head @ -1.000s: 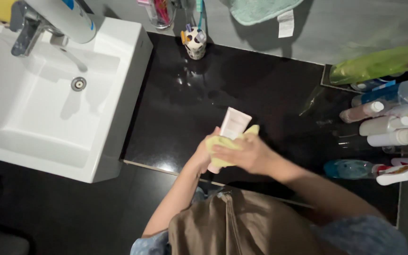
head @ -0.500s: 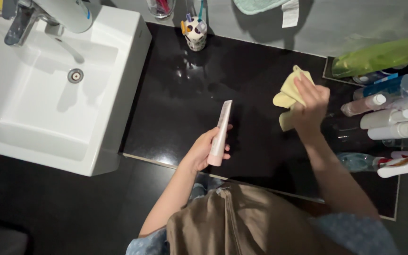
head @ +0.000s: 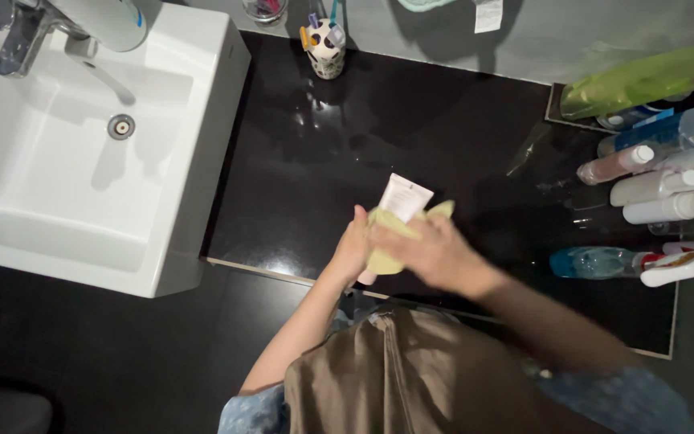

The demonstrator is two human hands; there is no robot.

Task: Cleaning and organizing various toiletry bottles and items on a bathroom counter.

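Cloth [head: 387, 241] back on upright tube [head: 403, 197]

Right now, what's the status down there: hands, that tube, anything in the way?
Left hand grips pale tube. Right hand presses yellow cloth around it. Both above black counter; bottles lie apart, to the right.

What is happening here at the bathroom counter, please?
A person stands at a black counter beside a white sink. The left hand holds a pale pink tube, and the right hand presses a yellow cloth against the tube. Several bottles lie at the right end of the counter, and a spotted cup stands at the back.
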